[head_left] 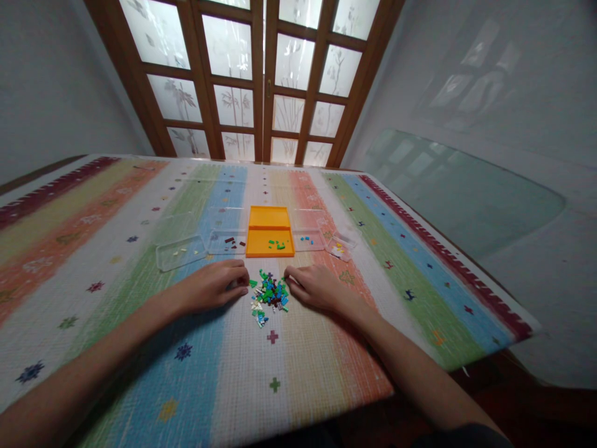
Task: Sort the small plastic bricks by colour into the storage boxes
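A loose heap of small toy bricks in green, blue, white and dark brown lies on the tablecloth between my hands. On its left side is my left hand, fingers curled toward the thumb. A green brick sits right at those fingertips; whether they grip it I cannot tell. My right hand rests at the right edge of the heap, its thumb and fingers drawn together in a pinch. Anything between them is too small or hidden to name.
Beyond the heap stands an open orange box holding green bricks. Left of it are clear boxes with dark brown bricks and white bricks. To its right, clear boxes hold blue bricks and yellow bricks. A striped tablecloth covers the table.
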`<state>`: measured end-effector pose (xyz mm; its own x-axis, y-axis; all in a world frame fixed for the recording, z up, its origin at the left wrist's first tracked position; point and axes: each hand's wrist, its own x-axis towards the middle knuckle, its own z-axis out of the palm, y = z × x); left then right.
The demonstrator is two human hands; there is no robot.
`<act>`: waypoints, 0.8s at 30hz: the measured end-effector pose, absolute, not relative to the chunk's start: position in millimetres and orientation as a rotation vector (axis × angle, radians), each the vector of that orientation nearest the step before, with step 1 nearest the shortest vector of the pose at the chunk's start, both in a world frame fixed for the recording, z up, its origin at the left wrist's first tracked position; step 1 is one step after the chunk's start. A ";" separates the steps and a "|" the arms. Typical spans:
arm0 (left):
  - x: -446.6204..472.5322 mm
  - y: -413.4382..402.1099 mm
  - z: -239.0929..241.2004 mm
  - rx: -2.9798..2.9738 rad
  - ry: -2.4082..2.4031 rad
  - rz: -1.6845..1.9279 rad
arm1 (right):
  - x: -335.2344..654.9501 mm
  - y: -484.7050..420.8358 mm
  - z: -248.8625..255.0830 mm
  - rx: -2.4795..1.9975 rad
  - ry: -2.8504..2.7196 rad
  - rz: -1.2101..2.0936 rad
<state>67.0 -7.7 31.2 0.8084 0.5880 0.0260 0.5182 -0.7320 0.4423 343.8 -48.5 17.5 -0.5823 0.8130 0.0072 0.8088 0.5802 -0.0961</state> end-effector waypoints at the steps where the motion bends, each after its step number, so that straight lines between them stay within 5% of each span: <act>1: 67.7 -8.4 31.0 2.574 0.839 0.237 | 343.6 -48.4 17.6 -1.416 -2.749 0.127; 24: 73.6 -17.2 39.0 2.508 0.654 0.252 | 344.2 -48.9 18.5 -1.420 -2.750 0.123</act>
<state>73.6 -17.2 39.0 0.8654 0.4991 0.0444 0.4002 -0.7418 0.5382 344.2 -48.9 18.5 -0.5791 0.8152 0.0030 0.8117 0.5769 -0.0908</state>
